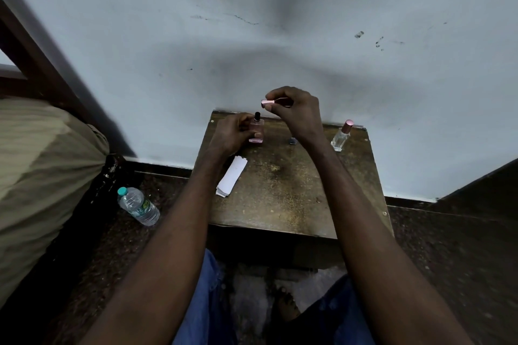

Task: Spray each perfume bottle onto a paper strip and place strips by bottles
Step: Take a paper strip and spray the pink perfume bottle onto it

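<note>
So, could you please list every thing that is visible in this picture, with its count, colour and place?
pink perfume bottle: 1, pink, black nozzle bare, table's far edge, in the left hand
cap: 1, pink, raised above that bottle
clear perfume bottle: 1, clear, pink cap on, far right of table
dark bottle: 1, mostly hidden behind the right wrist
paper strips: 1 stack, white, table's left side
table: 1, brown, against the wall
water bottle: 1, clear, teal cap, on the floor, left
left hand: grip on the pink bottle
right hand: grip on the cap
</note>
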